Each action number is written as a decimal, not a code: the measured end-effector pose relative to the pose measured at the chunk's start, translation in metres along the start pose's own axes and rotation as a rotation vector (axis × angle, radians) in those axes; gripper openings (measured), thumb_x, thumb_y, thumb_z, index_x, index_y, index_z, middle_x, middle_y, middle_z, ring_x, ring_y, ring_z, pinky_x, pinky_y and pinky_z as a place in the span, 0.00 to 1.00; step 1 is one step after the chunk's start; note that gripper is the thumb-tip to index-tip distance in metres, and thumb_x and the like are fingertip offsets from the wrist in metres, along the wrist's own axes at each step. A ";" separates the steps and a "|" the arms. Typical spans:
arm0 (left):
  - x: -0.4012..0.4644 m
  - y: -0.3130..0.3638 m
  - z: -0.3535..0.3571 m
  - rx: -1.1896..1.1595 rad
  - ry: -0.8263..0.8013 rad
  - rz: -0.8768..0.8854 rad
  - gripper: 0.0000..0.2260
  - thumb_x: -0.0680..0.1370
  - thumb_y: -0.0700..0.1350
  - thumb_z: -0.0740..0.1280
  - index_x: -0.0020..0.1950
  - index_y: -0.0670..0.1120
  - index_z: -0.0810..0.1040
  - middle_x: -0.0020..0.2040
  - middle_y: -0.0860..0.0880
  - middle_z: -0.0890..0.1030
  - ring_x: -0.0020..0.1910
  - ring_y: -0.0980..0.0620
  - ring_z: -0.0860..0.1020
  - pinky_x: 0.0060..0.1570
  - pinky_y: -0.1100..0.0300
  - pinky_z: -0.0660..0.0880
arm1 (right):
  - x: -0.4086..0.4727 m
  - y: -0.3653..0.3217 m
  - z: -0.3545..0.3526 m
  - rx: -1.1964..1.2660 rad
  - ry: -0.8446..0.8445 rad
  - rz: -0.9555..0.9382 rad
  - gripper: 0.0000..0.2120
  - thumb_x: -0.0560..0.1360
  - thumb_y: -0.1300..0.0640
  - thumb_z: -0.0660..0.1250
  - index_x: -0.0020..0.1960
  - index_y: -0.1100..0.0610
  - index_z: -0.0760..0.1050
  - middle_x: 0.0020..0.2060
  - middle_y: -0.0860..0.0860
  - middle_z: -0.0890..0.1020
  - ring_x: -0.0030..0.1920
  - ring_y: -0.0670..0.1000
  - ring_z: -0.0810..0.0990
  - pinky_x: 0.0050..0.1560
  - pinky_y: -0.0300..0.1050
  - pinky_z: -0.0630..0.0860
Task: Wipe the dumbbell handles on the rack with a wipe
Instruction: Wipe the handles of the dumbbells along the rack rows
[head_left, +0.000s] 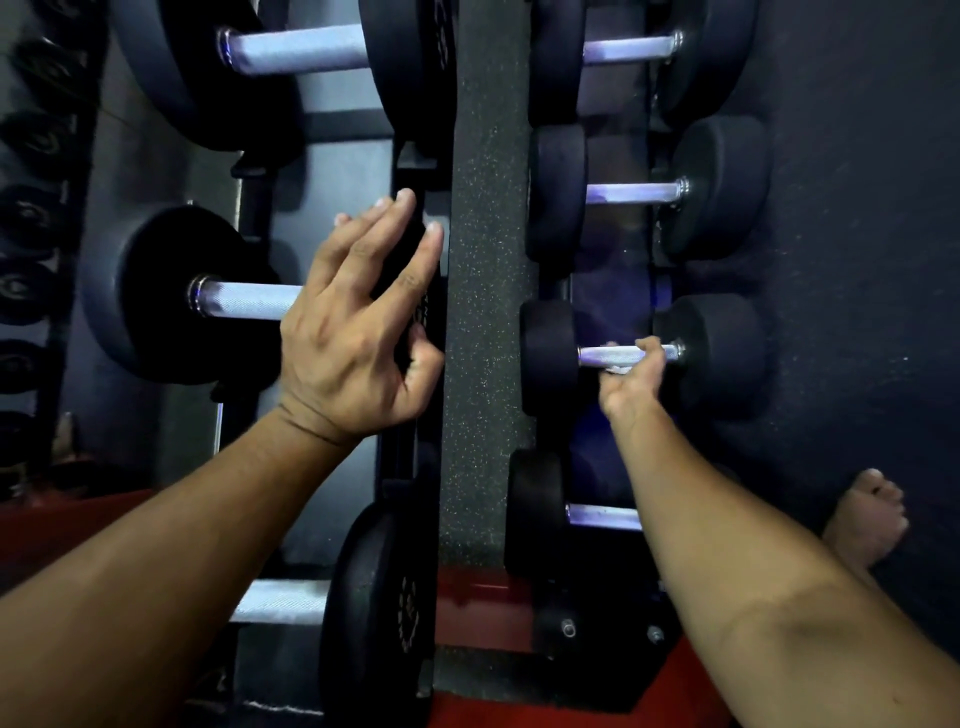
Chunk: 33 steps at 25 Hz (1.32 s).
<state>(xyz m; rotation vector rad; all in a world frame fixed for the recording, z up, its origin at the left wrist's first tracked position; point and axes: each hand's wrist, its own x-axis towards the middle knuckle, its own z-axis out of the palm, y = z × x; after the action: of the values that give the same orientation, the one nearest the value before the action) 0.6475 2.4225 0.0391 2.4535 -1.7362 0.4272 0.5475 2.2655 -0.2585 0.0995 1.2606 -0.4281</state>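
The right hand (631, 382) curls its fingers over the knurled steel handle (618, 355) of a small dumbbell (717, 353) on the lower tier of the rack, clamping a scrap of white wipe (618, 370) against the underside of the bar; only a sliver of the wipe shows below the knuckles. The left hand (358, 322) lies across the black end plate (415, 291) of a larger dumbbell on the upper tier, fingers spread and nearly straight over the plate's rim, thumb tucked at its near edge; it looks to be bracing there rather than clutching, though the plate's dark edge makes this hard to read. That dumbbell's pale handle (244, 300) runs out to the left of the hand. More dumbbells sit in rows beyond and nearer on both tiers, their handles catching a bluish light. Between the two tiers shows a strip of speckled rubber gym flooring (485, 260). The rack frame (483, 608) is red at the near end, with bolts visible by the lower tier. A bare foot (867, 519) stands on the dark mat at the right. At the far left, a column of smaller black weights (31, 208) recedes in shadow.
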 end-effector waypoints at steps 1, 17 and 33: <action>0.000 -0.001 0.000 -0.002 -0.001 0.002 0.29 0.68 0.41 0.62 0.69 0.35 0.75 0.71 0.32 0.71 0.71 0.34 0.71 0.70 0.37 0.66 | 0.007 -0.008 -0.001 0.015 0.041 -0.041 0.08 0.75 0.59 0.59 0.38 0.57 0.66 0.35 0.53 0.71 0.33 0.51 0.74 0.37 0.43 0.76; 0.000 0.000 0.003 0.005 0.007 0.005 0.29 0.68 0.40 0.62 0.69 0.36 0.76 0.71 0.32 0.71 0.70 0.34 0.71 0.68 0.37 0.68 | -0.012 0.017 -0.007 -0.617 -0.070 -0.005 0.10 0.74 0.68 0.54 0.42 0.60 0.73 0.35 0.57 0.77 0.33 0.54 0.76 0.27 0.41 0.76; 0.005 0.015 -0.026 0.012 -0.222 -0.171 0.27 0.73 0.41 0.62 0.73 0.38 0.72 0.74 0.33 0.68 0.73 0.35 0.68 0.74 0.44 0.64 | -0.204 -0.080 -0.141 -1.527 -0.297 -0.514 0.13 0.74 0.68 0.61 0.44 0.50 0.77 0.36 0.54 0.81 0.26 0.43 0.80 0.32 0.31 0.76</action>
<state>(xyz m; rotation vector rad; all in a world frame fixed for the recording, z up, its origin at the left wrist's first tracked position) 0.6303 2.4187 0.0642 2.7195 -1.5799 0.1542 0.3430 2.2878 -0.0986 -1.5381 1.0223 0.1772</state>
